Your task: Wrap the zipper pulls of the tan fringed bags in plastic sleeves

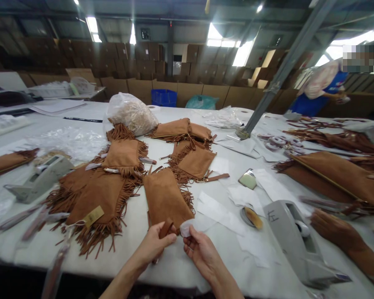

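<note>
A brown suede pouch with fringe down its right side lies flat in front of me. At its near edge my left hand is closed on a brown leather strap, which loops up between thumb and fingers. Just to the right, my right hand pinches a small piece of white tissue paper by the pouch's lower right corner. Left of the pouch lies a pile of fringed brown pouches, one with a yellowish tag. More pouches lie behind it.
Tape dispensers stand left and right. A tape roll and white paper strips lie right of my hands. Another person's hand reaches in at right, near a large brown bag. A grey post rises behind.
</note>
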Tool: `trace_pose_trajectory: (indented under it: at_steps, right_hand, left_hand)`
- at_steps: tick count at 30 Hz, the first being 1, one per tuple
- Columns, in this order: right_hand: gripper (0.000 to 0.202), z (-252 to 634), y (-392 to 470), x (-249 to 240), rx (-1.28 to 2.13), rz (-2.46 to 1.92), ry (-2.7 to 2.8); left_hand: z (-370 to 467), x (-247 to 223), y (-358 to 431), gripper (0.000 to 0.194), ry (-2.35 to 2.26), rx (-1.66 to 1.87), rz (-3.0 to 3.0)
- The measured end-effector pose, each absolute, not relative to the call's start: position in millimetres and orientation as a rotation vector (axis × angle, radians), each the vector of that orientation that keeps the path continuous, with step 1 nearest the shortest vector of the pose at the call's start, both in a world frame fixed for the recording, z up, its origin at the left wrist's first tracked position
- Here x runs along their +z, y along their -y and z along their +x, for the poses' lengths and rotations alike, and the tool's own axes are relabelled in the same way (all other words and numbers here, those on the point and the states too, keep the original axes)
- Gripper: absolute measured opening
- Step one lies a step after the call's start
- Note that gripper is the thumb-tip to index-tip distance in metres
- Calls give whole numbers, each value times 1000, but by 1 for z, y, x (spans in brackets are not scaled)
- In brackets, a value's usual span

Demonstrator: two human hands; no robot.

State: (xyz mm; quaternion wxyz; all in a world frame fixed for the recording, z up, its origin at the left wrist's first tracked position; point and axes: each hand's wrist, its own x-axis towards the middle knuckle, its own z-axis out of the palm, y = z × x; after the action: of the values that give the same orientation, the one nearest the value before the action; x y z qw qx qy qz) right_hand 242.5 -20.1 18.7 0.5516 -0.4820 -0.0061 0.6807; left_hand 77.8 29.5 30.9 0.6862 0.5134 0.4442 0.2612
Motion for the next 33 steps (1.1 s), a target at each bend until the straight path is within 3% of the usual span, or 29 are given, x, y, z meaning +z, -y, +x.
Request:
trace_pose_trajectory:
  at_steps: [15, 23, 33]
  right_hand:
    - [34, 229, 19, 25, 1654, -1108, 51]
    - [41, 223, 20, 13, 1511, -1170, 275]
    - [54, 218, 15, -11, 1457, -1238, 389]
  left_hand:
    - [86, 24, -28, 40, -1094, 575, 1086]
    - [91, 11, -29, 35, -1139, 658, 1183]
    - [91, 5, -28, 52, -1132, 705, 1141]
